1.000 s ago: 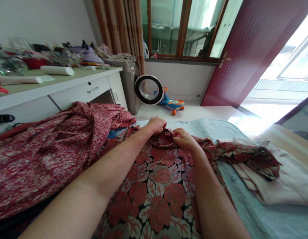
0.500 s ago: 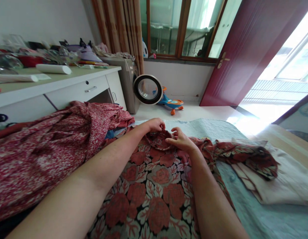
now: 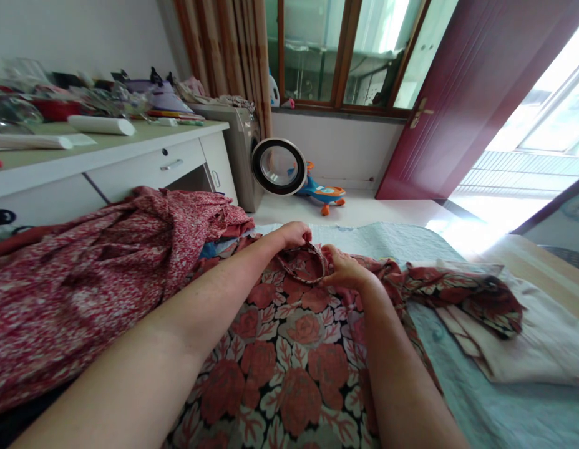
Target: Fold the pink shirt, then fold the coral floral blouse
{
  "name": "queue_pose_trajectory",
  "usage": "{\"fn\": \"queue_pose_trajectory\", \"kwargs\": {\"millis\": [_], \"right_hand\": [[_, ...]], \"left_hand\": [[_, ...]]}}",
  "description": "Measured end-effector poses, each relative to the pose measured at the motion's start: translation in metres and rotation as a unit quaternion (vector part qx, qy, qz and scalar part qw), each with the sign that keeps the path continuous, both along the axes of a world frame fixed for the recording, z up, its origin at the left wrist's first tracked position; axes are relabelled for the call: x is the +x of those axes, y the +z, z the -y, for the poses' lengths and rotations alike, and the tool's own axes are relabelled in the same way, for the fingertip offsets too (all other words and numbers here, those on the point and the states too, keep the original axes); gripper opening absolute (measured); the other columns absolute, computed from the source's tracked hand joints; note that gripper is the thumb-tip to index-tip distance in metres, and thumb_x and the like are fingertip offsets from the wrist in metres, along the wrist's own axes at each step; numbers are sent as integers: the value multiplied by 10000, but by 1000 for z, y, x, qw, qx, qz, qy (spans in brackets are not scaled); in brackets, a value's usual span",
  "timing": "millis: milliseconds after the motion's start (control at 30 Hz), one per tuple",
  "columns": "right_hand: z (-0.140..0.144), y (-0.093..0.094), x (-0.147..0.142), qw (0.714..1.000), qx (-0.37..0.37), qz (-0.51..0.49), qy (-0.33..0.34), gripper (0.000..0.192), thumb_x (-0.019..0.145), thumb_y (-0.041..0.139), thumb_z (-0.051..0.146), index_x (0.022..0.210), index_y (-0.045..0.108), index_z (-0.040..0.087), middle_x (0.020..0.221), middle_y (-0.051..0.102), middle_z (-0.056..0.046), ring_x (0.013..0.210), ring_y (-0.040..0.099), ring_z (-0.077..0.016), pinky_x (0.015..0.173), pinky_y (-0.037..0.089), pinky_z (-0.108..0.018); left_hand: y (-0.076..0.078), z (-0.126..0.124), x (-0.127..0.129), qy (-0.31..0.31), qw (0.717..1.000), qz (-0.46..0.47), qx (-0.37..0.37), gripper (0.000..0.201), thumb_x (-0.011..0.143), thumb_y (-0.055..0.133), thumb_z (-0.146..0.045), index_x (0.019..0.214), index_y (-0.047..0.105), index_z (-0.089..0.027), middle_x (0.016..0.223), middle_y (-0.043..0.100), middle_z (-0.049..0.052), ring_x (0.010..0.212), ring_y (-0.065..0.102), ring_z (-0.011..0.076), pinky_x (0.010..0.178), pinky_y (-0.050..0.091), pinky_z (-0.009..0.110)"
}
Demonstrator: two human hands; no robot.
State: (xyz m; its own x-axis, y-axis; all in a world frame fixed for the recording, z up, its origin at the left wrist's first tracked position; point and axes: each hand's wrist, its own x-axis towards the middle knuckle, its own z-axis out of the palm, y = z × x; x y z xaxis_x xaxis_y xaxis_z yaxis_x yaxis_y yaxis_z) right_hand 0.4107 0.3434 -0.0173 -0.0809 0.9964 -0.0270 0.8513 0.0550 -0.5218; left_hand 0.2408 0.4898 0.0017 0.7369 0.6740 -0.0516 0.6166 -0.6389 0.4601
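A floral garment [image 3: 301, 330] with rust-red blossoms and pale leaves on black lies spread out in front of me, its round neckline at the far end. My left hand [image 3: 296, 234] is closed on the neckline's far left edge, fingertips pinched over the cloth. At the neckline's right side is my right hand [image 3: 345, 269], its thumb and fingers apart, lying against the edge of the cloth. One sleeve [image 3: 462, 293] stretches out to the right; my left forearm covers part of the garment's left side.
A red-and-white speckled cloth [image 3: 97, 268] is heaped at left. Folded cream fabric [image 3: 528, 337] lies on the pale blue bed cover [image 3: 458, 380] at right. Beyond are a cluttered desk [image 3: 177, 140], a washing machine with its round door [image 3: 280, 167] ajar and a blue-orange ride-on toy [image 3: 323, 192].
My right hand has shifted slightly right and come down against the neckline's right edge. The neck opening looks rounder now. My left hand keeps its pinch.
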Motion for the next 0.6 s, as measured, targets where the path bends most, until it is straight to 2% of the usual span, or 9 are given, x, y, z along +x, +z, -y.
{"fn": "queue_pose_trajectory", "kwargs": {"millis": [100, 200, 267, 333, 433, 500, 567, 600], "right_hand": [[-7, -7, -5, 999, 33, 8, 15, 603, 616, 777, 230, 1195, 610, 241, 1187, 636, -98, 1099, 585, -282, 923, 435, -391], [-13, -11, -3, 998, 34, -25, 46, 404, 691, 690, 177, 1094, 668, 204, 1091, 676, -78, 994, 606, -228, 877, 445, -334], [-15, -12, -1, 997, 29, -50, 58, 329, 716, 646, 145, 1040, 683, 184, 1036, 695, -67, 930, 612, -207, 840, 450, -313], [-15, -11, 0, 995, 24, -73, 63, 287, 732, 610, 118, 1002, 685, 176, 991, 708, -56, 886, 616, -196, 804, 455, -301], [-14, -9, -2, 994, 33, -96, 51, 286, 753, 558, 89, 994, 681, 180, 964, 716, -49, 853, 621, -186, 769, 455, -289], [-15, -8, -5, 994, 47, -94, 38, 295, 756, 537, 81, 993, 678, 187, 963, 717, -49, 852, 621, -185, 768, 450, -289], [-18, -7, -6, 995, 59, -75, 25, 293, 741, 533, 75, 972, 671, 191, 951, 715, -50, 854, 616, -187, 769, 441, -292], [-20, -6, -6, 996, 63, -64, 18, 291, 731, 533, 72, 961, 664, 191, 937, 713, -50, 849, 611, -188, 764, 436, -292]], "left_hand": [[2, 4, -9, 2, 1000, 17, 3, 428, 642, 623, -108, 1057, 710, -164, 855, 738, 11, 738, 648, 138, 691, 473, 197], [12, 3, -34, 13, 998, 48, 42, 639, 661, 629, -124, 1297, 589, -162, 1105, 713, 77, 943, 663, 184, 845, 485, 243], [19, 1, -57, 27, 997, 35, 66, 699, 653, 609, -94, 1346, 552, -169, 1259, 654, 111, 1132, 608, 225, 975, 445, 277], [23, -1, -78, 42, 996, -24, 81, 750, 613, 655, -115, 1353, 543, -166, 1345, 597, 136, 1247, 534, 281, 1053, 400, 325], [15, 2, -97, 44, 990, -102, 86, 890, 511, 736, -138, 1372, 513, -166, 1422, 534, 161, 1332, 450, 338, 1125, 328, 389], [5, 6, -99, 43, 990, -104, 85, 951, 478, 764, -162, 1389, 489, -169, 1462, 495, 164, 1357, 424, 339, 1135, 317, 390], [-4, 10, -95, 39, 995, -65, 67, 895, 510, 765, -224, 1365, 509, -167, 1429, 533, 148, 1306, 482, 313, 1088, 374, 353], [-8, 11, -93, 37, 998, -40, 45, 799, 551, 742, -251, 1321, 548, -165, 1359, 593, 128, 1236, 542, 290, 1037, 418, 327]]}}
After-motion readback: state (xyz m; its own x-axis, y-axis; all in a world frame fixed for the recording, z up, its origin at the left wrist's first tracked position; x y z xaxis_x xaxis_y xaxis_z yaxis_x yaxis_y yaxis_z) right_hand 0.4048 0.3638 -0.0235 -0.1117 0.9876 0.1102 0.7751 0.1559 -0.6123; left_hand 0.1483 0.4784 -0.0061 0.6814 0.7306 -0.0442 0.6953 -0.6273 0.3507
